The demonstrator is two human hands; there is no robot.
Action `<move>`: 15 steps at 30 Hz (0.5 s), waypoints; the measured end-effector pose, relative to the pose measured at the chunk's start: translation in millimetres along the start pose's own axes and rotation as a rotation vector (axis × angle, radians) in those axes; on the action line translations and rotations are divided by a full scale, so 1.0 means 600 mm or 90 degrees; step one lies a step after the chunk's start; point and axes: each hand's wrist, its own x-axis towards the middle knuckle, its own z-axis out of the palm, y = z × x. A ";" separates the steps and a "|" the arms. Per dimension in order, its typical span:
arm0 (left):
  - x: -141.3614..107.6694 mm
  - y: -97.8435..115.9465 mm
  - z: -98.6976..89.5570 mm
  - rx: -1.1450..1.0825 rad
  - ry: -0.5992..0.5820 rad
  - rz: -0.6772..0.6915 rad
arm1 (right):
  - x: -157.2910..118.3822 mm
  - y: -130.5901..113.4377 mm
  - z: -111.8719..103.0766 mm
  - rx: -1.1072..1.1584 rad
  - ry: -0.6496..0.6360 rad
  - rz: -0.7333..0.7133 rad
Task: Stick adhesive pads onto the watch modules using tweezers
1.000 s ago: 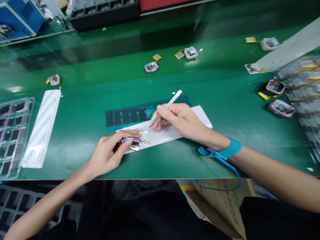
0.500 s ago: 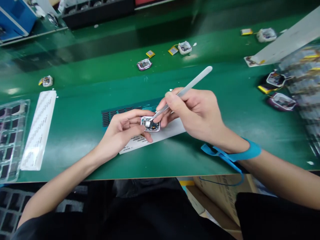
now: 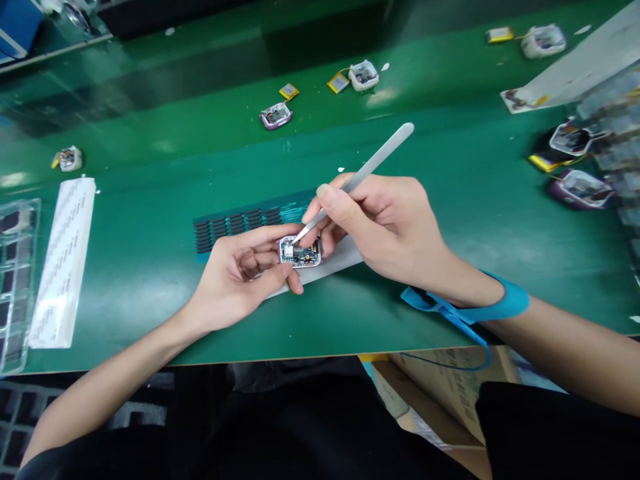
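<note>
Between its thumb and fingers, my left hand (image 3: 240, 277) grips a small open device housing (image 3: 301, 252) with a white rim, purplish side and bare circuit board. My right hand (image 3: 387, 223) is closed around metal tweezers (image 3: 380, 157), slanting down to the left. The tweezers' tips meet the board near a pale square part; whether they pinch anything is too small to see. Fingertips of my right hand also reach the housing's right end. Beneath the hands lies a white strip (image 3: 345, 257), partly covered. Behind them is a sheet with rows of black pads (image 3: 235, 227).
Similar open housings with yellow-edged batteries lie at the back, including a purple one (image 3: 276, 116) and a white one (image 3: 363, 75). More housings (image 3: 580, 189) sit at right by a white bracket (image 3: 565, 70). At left are a printed strip (image 3: 65, 260) and a clear tray (image 3: 20, 280).
The view has shifted slightly. My left hand has turned the housing a little, and the tweezers' tips have moved slightly left over its board. Both hands keep their hold.
</note>
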 end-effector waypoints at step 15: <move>-0.004 0.007 0.008 -0.050 0.029 -0.023 | 0.002 0.008 0.000 -0.021 -0.002 -0.074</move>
